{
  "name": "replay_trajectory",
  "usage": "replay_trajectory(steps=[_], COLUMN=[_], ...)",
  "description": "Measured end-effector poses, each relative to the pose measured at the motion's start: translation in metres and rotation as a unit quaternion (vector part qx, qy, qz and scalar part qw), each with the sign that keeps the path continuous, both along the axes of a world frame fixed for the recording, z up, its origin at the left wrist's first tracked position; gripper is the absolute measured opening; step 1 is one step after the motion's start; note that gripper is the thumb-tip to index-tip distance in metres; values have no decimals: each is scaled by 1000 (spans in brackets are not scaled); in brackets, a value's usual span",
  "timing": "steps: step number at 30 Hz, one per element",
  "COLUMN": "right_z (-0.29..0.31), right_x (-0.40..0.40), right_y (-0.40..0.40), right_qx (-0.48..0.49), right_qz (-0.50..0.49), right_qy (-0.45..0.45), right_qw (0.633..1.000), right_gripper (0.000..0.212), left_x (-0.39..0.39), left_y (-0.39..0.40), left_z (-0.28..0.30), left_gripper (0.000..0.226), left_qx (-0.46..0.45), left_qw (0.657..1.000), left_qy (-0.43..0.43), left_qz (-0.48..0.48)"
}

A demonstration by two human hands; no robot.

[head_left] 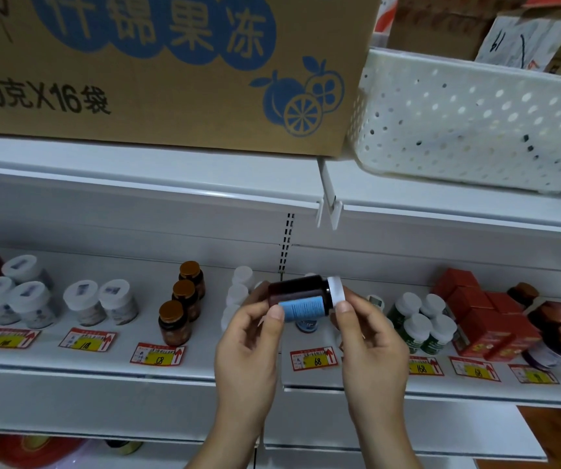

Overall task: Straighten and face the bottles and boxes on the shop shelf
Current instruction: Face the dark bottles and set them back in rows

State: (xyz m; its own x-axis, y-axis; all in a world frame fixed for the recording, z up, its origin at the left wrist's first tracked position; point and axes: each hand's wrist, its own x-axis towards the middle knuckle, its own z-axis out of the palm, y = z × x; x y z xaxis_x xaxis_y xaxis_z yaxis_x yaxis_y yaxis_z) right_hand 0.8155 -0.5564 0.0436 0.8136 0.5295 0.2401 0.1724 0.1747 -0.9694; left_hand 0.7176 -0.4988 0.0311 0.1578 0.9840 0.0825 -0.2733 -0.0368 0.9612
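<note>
A dark brown bottle [301,292] with a blue label and a white cap lies on its side in the air above the white shelf [204,363]. My left hand [248,336] pinches its base end and my right hand [367,333] pinches the cap end. On the shelf stand a row of amber bottles with gold caps [181,306], white-capped jars [25,299] at the left, white bottles [238,292] partly hidden behind my left hand, green bottles [421,323] and red boxes [482,316] at the right.
A big cardboard box [157,62] and a white perforated basket [468,120] sit on the upper shelf overhead. Red and yellow price tags [157,355] line the shelf front. A purple-labelled bottle [549,346] stands at the far right.
</note>
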Motion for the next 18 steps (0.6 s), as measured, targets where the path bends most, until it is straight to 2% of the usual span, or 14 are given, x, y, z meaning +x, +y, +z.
replay_trajectory(steps=[2,5,10,13,18], right_z=[0,-2,-1,0,-1], right_x=[1,1,-1,-1,-4], right_y=[1,1,-1,0,1], right_qx=[4,0,11,18,23], right_qz=[-4,6,-1,-7,21], right_qy=[7,-7,-18,-3,4], right_qw=[1000,1000,1000,1000,1000], right_gripper=[15,20,23,19,19], left_x=[0,1,0,-1,0], left_y=[0,-1,-1,-1,-2], left_z=[-1,-1,-1,-5,-4], left_gripper=[11,11,19,8,7], left_qx=[9,2,-8,-11,-9], left_qw=[1000,1000,999,999,999], left_qy=[10,13,33,30,31], left_qz=[-6,4,21,6,13])
